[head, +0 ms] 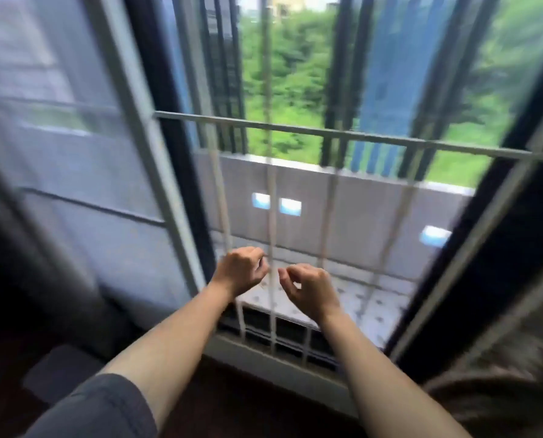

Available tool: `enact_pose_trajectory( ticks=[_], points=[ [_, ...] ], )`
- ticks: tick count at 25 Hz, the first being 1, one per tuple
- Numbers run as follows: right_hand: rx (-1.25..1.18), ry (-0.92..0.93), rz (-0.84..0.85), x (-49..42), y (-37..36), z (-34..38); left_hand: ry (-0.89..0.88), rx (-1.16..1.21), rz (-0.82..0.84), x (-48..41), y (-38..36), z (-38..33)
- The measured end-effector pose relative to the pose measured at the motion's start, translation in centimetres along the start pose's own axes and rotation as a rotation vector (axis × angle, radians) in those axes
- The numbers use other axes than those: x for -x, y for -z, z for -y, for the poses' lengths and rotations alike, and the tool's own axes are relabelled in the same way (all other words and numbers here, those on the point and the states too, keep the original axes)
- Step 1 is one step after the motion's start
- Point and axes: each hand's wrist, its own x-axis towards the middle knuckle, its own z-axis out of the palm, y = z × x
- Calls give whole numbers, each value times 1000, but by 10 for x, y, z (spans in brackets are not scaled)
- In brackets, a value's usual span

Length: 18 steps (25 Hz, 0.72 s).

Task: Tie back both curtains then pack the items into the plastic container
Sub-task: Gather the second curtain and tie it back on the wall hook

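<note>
Both arms reach toward a barred window. My left hand and my right hand hover side by side in front of the white window grille, fingers loosely curled, holding nothing I can see. A dark curtain hangs at the left edge beside a pale sheer panel. A brownish curtain bunches at the lower right. The picture is motion-blurred. The plastic container and the items are out of view.
Behind the grille lie a tiled balcony ledge, a grey parapet wall and green trees. Dark window frames stand on both sides. A dark floor or sill runs below the window.
</note>
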Motion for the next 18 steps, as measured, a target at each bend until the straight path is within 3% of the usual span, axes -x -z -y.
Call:
enact_pose_trajectory(
  ticks=[4,10,18],
  points=[
    [-192,134,175,-79,-96,90,444,-150,-13,30,89,126],
    [-262,374,328,-137,-204,224,661,-196,-165,87,193,248],
    [-332,381,512,-173,-313,361,890,-271,-212,150,272,404]
  ],
)
